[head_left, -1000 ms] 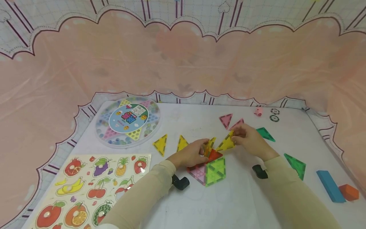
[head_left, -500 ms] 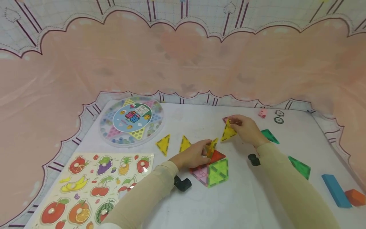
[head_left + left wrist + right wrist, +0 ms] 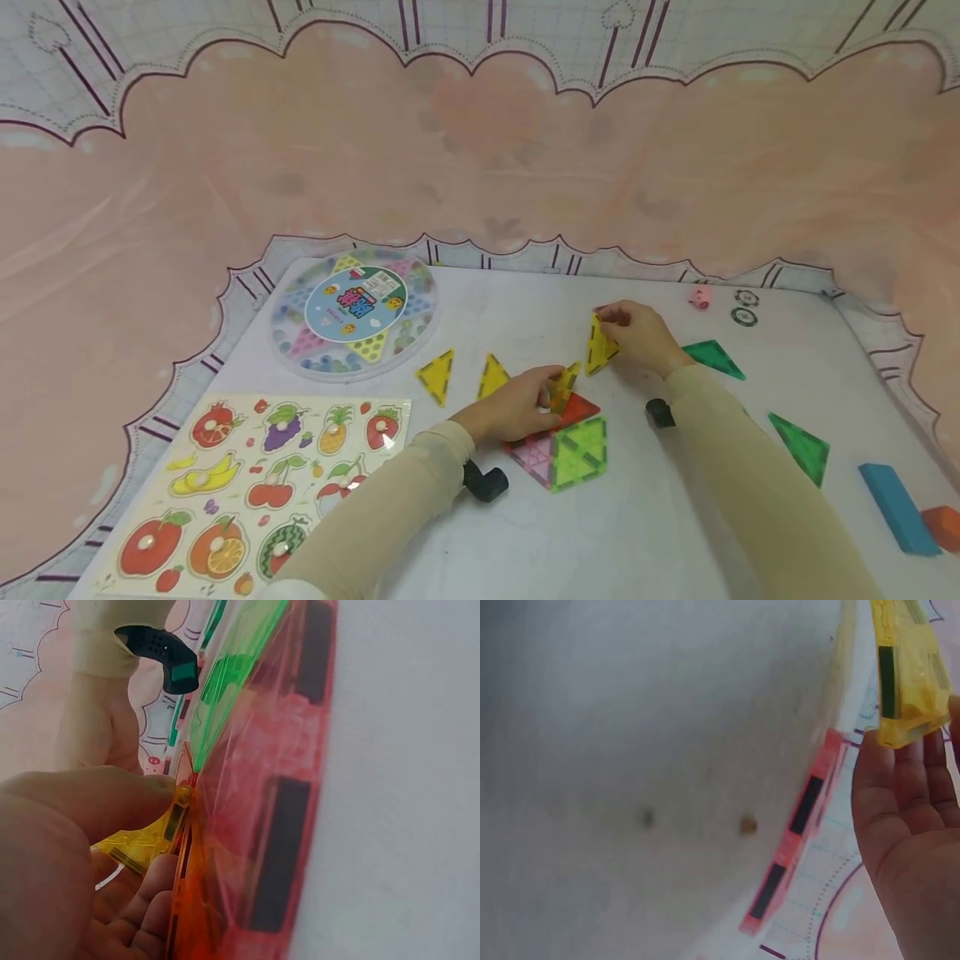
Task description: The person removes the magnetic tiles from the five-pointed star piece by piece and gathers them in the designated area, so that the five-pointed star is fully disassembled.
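Note:
My left hand (image 3: 513, 408) pinches a yellow triangular magnetic tile (image 3: 566, 388), tilted up at the red tile (image 3: 579, 409). The red tile belongs to a flat cluster with a pink tile (image 3: 534, 460) and light green tiles (image 3: 582, 454). In the left wrist view, thumb and fingers grip the yellow tile (image 3: 177, 814) beside the cluster's edge. My right hand (image 3: 643, 335) holds a second yellow triangular tile (image 3: 600, 346) raised on end, farther back and right. In the right wrist view, this yellow tile (image 3: 911, 682) sits at the fingertips, with the thumb partly out of frame.
Two yellow triangles, (image 3: 436, 377) lie left of the cluster. Green triangles (image 3: 802, 448), a blue block (image 3: 898, 508) and an orange block (image 3: 943, 527) lie right. A fruit puzzle board (image 3: 247, 475) and a round game box (image 3: 300, 358) occupy the left. Pink tiles (image 3: 806, 802) lie near my right hand.
My right hand has drawn its yellow tile back from the left hand's tile and turned it steeper. The left hand keeps its tile at the red one. The head view has shifted slightly.

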A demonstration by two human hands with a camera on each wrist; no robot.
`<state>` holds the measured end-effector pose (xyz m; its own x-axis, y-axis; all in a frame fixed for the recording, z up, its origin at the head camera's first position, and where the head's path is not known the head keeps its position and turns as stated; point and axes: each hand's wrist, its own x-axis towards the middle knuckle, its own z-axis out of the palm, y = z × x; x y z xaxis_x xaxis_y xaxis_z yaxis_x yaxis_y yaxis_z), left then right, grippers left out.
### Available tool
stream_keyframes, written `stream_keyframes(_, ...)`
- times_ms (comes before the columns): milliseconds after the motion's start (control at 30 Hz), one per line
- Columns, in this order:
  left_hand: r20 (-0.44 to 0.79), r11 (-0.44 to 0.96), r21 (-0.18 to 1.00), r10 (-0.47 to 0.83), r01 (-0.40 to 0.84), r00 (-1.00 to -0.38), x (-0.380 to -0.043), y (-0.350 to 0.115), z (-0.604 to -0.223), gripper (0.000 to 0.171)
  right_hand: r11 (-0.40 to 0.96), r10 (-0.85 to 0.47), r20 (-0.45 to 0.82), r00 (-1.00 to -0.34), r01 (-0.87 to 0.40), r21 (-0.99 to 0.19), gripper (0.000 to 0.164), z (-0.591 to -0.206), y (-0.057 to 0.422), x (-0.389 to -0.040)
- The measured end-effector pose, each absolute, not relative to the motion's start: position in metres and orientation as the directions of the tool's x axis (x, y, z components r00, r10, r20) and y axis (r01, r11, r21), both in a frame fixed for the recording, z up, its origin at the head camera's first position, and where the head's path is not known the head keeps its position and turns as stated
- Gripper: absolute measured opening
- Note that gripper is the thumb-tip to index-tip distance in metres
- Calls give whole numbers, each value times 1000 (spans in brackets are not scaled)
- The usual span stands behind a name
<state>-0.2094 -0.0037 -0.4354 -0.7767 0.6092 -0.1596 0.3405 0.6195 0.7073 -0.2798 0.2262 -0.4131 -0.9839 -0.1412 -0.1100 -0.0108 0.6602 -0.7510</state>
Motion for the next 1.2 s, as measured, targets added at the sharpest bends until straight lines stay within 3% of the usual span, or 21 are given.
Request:
stream_keyframes(367, -158, 610, 716, 614, 339, -773, -209, 3, -435, 71, 687, -128, -182, -975, 45, -725, 38, -413, 228, -280)
stream_keyframes(633, -151, 602, 716, 627, 353, -764, -207, 3, -435, 71, 681, -155, -168, -973, 17, -732, 36, -412, 230, -274)
stream_keyframes(1200, -165, 610, 722, 610, 326, -775, -208, -4, -436, 70, 726, -295, -215, -931, -72, -684, 35, -406, 228, -221)
